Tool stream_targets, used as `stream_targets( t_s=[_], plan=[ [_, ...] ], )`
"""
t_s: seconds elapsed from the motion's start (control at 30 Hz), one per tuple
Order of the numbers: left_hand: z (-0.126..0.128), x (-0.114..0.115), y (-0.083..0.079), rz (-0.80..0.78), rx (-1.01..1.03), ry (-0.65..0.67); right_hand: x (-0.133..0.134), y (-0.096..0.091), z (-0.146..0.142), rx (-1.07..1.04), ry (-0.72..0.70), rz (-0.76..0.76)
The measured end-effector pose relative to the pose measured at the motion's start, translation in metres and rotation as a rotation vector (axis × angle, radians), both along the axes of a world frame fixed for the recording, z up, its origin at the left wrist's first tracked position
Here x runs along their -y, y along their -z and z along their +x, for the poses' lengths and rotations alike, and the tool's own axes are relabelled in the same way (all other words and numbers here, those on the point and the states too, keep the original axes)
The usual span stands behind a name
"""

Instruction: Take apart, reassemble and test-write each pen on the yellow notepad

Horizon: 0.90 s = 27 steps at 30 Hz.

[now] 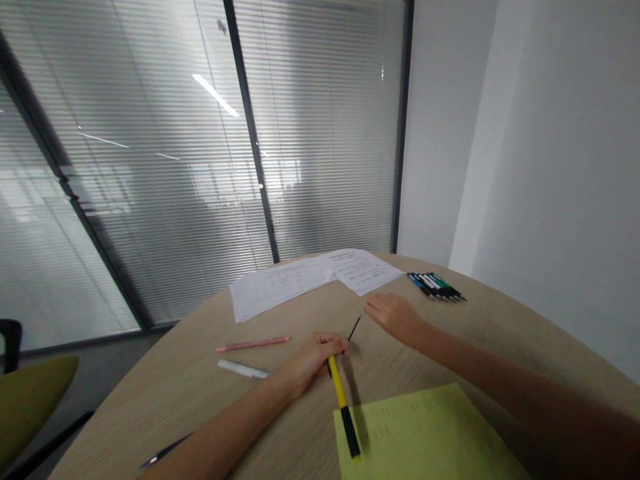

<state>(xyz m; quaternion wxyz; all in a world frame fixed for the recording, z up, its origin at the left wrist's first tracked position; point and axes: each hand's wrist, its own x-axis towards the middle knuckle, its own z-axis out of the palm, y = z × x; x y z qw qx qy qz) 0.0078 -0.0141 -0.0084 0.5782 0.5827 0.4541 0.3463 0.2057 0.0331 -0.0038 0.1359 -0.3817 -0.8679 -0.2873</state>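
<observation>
My left hand point(315, 360) is closed round the upper end of a yellow pen-shaped thing with a black end point(342, 400), which slants down toward me over a yellow sheet of paper point(420, 433). From the fingertips of that hand a thin dark rod point(355, 329) runs up and to the right. At its far end my right hand point(393, 317) is closed in a pinch, fingers pressed together. Whether the rod is part of the yellow thing cannot be made out.
A pink pencil point(253, 344) and a white pen point(243, 369) lie left of my hands. Printed sheets point(285, 283) spread along the table's point(200, 400) far side. Several pens point(437, 287) lie in a row at the right. A dark pen point(163, 451) is partly under my left forearm.
</observation>
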Motion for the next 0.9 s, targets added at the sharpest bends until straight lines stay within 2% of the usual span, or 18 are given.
stream_targets(
  t_s=[0.1,0.17,0.3,0.5,0.7,0.8,0.9],
  plan=[
    [0.001,-0.001,0.002,0.012,0.024,-0.043,-0.017,0.000,0.020,-0.003,0.101,-0.035],
    [0.001,-0.003,0.004,0.012,0.045,-0.054,-0.028,0.001,0.033,0.023,0.121,-0.066],
    [0.000,-0.006,0.008,-0.003,0.087,-0.066,-0.042,0.008,0.048,0.148,0.050,-0.144],
    [0.000,-0.008,0.011,0.002,0.117,-0.095,-0.046,0.020,0.048,0.234,-0.011,-0.192],
    [-0.001,-0.009,0.015,0.031,0.084,-0.099,-0.035,0.012,0.044,0.216,0.022,-0.180],
    [-0.001,-0.009,0.016,0.030,0.069,-0.097,-0.016,0.007,0.030,0.043,-0.004,-0.182],
    [-0.001,-0.009,0.016,0.026,0.065,-0.089,0.009,0.004,0.005,-0.136,-0.099,-0.226]
  ],
)
